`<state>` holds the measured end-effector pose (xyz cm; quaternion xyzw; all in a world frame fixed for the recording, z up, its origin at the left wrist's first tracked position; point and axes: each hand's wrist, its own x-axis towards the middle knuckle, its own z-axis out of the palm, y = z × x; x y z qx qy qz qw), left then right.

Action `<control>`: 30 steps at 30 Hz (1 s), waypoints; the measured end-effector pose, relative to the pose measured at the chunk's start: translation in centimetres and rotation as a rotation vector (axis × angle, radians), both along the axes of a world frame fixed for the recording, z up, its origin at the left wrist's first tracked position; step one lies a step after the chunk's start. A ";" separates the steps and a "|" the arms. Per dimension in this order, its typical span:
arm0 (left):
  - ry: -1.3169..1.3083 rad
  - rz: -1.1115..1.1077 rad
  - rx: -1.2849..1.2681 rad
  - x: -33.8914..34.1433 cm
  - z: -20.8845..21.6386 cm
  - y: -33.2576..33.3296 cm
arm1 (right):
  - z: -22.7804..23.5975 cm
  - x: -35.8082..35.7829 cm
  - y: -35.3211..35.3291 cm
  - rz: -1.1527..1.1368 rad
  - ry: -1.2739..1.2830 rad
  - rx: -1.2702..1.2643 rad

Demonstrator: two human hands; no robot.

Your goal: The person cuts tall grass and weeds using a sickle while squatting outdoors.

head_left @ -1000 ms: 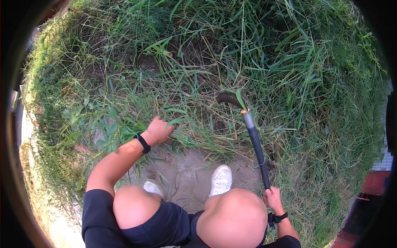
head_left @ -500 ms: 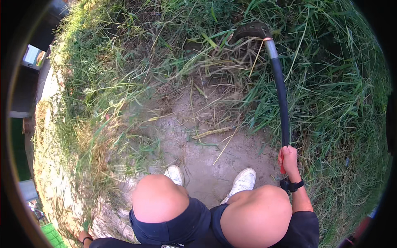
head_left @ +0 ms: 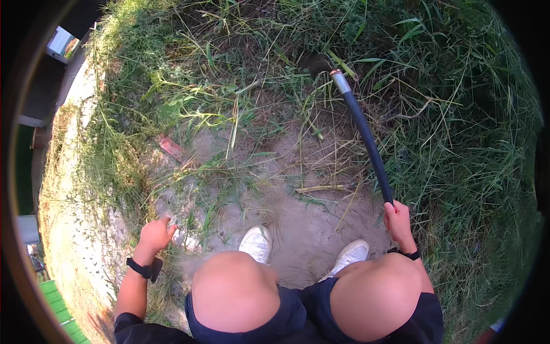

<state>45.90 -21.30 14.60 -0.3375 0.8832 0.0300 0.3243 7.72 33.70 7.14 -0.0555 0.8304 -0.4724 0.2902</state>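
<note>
beside tall grass (head_left: pixel 458 143), right hand (head_left: pixel 397 221) grips sickle (head_left: pixel 362 126); left hand (head_left: pixel 153 235) spread, empty.

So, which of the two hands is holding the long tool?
The right hand: it grips the sickle's black handle. The left hand holds nothing, low beside the grass.

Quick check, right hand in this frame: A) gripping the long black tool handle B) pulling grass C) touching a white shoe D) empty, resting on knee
A: the right hand is closed around the end of the black tool handle, whose far end sits in the grass.
</note>
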 end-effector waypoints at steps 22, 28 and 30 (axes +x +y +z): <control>0.545 -0.936 0.188 -34.7 -17.7 24.1 | -3.3 9.6 12.8 -0.433 -0.225 -0.032; 0.652 -0.893 0.194 -39.9 -16.3 23.1 | -5.1 8.7 14.6 -0.337 -0.172 0.034; 0.801 -0.847 0.086 -41.9 -16.2 21.4 | -5.5 8.3 14.5 -0.329 -0.184 0.031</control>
